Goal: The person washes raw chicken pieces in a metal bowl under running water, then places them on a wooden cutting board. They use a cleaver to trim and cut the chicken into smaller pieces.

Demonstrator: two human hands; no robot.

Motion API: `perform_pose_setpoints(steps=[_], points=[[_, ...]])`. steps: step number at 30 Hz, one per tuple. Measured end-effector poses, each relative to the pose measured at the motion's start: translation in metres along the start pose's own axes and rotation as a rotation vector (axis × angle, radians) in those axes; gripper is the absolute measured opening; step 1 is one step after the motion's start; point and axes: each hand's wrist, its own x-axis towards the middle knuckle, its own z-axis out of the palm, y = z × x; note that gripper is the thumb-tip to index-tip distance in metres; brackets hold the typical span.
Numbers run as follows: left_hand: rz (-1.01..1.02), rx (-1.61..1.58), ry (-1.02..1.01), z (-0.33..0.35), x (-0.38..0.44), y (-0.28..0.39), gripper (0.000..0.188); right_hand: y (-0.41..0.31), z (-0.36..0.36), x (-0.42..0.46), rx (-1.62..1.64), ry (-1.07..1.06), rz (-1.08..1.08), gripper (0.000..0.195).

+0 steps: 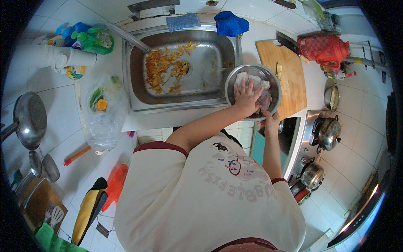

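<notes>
A stainless steel bowl (230,78) is held tilted over the right rim of the sink and the near-left part of a wooden cutting board (294,85). Pieces of raw, pale pink meat (264,97) lie in it, looking like poultry. Across the meat rests my left hand (247,99), palm down with fingers spread. My right hand (271,121) grips the bowl's near rim from the right, its thumb on the edge. In the steel sink (211,85), orange-brown peelings (157,72) lie scattered around the drain below the faucet (132,39).
A cleaver (287,42) lies at the board's back edge beside a red thermos jug (322,50). Blue cloths (231,23) hang behind the sink. Left of it are detergent bottles (94,41) and a plastic bag of vegetables (104,116). Pots (327,134) sit on the gas stove at right.
</notes>
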Motion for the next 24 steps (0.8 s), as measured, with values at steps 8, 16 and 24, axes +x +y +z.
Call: perform_pose_setpoints(steps=[8,16,24], points=[[0.024,0.046,-0.058,-0.001,-0.007,0.005,0.083,-0.008,-0.005,-0.013,-0.018,-0.026,0.024,0.028],[0.165,-0.124,0.076,-0.032,-0.011,-0.002,0.070,0.012,0.001,-0.018,0.035,-0.019,0.125,0.031],[-0.166,-0.587,0.547,-0.072,0.049,-0.117,0.026,0.033,-0.005,-0.026,0.145,0.043,0.156,0.020]])
